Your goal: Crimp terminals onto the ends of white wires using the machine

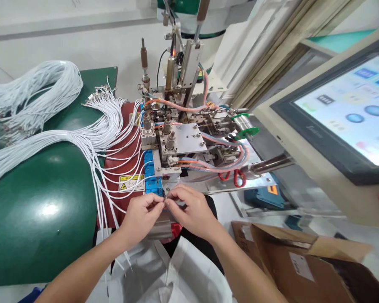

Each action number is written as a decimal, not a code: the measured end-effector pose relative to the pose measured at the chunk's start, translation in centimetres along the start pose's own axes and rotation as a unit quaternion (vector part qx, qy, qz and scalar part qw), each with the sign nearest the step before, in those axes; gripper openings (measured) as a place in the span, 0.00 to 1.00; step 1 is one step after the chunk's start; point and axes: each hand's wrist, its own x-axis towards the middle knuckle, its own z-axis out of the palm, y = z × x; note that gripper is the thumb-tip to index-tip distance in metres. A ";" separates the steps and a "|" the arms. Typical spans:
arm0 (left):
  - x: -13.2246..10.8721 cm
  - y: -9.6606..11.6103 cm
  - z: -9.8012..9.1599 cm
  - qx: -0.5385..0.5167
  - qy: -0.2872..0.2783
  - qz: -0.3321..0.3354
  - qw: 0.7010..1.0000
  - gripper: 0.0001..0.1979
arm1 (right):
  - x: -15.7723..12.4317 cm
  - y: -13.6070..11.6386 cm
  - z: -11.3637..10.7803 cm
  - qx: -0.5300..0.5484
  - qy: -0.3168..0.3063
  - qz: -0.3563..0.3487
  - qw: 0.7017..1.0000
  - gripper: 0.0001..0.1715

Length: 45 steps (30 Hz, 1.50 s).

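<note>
We are pinching a small metal terminal (166, 200) between the fingers of our left hand (142, 214) and right hand (192, 210), just before the machine's blue fixture (151, 176), beside white wires (113, 139) trailing across the bench (34, 210).

Wires (91, 139) left of machine (177, 139) — screen (344, 109) right.

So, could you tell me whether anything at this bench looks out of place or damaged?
Nothing stands out. Both hands, left hand and right hand, pinch a small part at the machine front. The white cables fan out loosely but unbroken, and the cardboard box merely stands open.
</note>
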 end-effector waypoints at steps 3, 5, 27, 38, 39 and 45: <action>0.2 -0.1 -0.3 -0.017 -0.015 -0.014 1.000 0.05 | 0.1 -0.1 0.1 0.051 0.007 0.032 0.998 0.07; 0.3 -0.2 -0.2 -0.065 -0.004 -0.029 0.997 0.06 | 0.0 -0.1 1.0 0.149 0.060 0.092 0.983 0.07; 0.1 -0.2 0.3 -0.095 0.010 -0.027 0.995 0.08 | -0.5 0.0 2.4 0.255 0.105 0.132 0.952 0.06; 0.5 -0.3 -0.5 -0.062 -0.027 -0.006 0.998 0.07 | -0.3 0.1 2.3 0.408 0.035 0.234 0.882 0.08; 0.5 -0.3 -0.5 -0.067 -0.022 -0.012 0.997 0.07 | -0.4 0.0 2.5 0.391 0.060 0.231 0.889 0.07; 0.3 -0.4 0.1 -0.113 -0.001 -0.035 0.993 0.08 | -0.9 -0.2 3.6 0.192 0.188 0.116 0.956 0.05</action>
